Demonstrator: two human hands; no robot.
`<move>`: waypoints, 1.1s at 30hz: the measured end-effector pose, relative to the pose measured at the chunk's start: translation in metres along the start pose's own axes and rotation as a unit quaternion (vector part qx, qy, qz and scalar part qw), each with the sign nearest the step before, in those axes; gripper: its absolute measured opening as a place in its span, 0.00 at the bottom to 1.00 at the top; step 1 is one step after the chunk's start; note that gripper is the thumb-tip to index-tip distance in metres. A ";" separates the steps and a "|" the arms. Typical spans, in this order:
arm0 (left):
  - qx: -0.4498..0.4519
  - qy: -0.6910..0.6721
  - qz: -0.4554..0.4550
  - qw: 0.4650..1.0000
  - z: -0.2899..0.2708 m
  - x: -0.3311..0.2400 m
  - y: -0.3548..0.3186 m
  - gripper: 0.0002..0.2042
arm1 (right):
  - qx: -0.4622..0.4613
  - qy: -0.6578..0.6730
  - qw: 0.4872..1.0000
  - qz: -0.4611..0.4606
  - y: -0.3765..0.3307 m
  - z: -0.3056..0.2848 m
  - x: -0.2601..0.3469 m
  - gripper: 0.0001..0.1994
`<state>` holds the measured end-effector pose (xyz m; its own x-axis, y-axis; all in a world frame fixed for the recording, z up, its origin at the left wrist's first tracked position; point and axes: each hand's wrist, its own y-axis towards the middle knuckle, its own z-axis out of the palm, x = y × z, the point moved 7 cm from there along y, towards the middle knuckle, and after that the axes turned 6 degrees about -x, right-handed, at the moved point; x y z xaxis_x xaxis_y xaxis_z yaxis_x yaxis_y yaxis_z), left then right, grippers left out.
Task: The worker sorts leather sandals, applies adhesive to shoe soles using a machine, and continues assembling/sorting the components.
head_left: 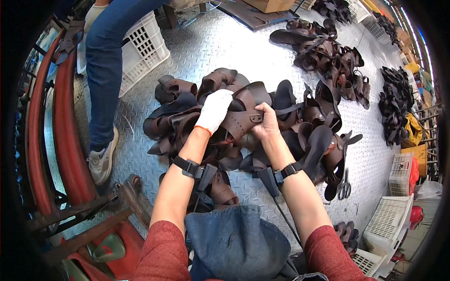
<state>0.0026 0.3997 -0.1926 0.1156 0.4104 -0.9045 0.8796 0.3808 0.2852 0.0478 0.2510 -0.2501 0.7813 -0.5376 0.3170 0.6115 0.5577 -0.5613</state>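
Note:
My left hand (214, 110), in a white glove, grips the upper part of a dark brown leather sandal (236, 119). My right hand (267, 122), bare, pinches the same sandal's strap close to its metal buckle (256, 118). I hold the sandal over a heap of similar brown sandals (187, 117) on the metal floor. Both wrists wear black straps with small devices.
Another person's leg in blue jeans (103, 70) and a pale sneaker (101, 161) stand at the left beside a white plastic crate (143, 49). More sandal piles (328, 51) lie at the back and right. Scissors (345, 185) rest on the floor. White crates (386, 220) stand at the lower right.

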 end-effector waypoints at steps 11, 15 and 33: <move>-0.044 -0.112 -0.091 0.989 -0.003 0.009 -0.011 0.13 | -0.008 -0.001 1.000 -0.017 -0.002 0.000 -0.001 0.12; -0.058 -0.122 -0.105 0.985 -0.007 0.011 -0.016 0.15 | -0.004 0.007 1.000 -0.010 -0.004 0.001 -0.005 0.12; 0.054 0.450 -0.284 0.845 -0.030 -0.016 -0.313 0.52 | -0.012 -0.481 0.867 -0.131 -0.175 -0.040 0.001 0.30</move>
<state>-0.2879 0.2985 -0.2579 -0.6944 0.6693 -0.2641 0.7177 0.6704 -0.1883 -0.0633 0.1278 -0.1825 0.3664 0.1382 0.9201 0.7893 0.4775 -0.3860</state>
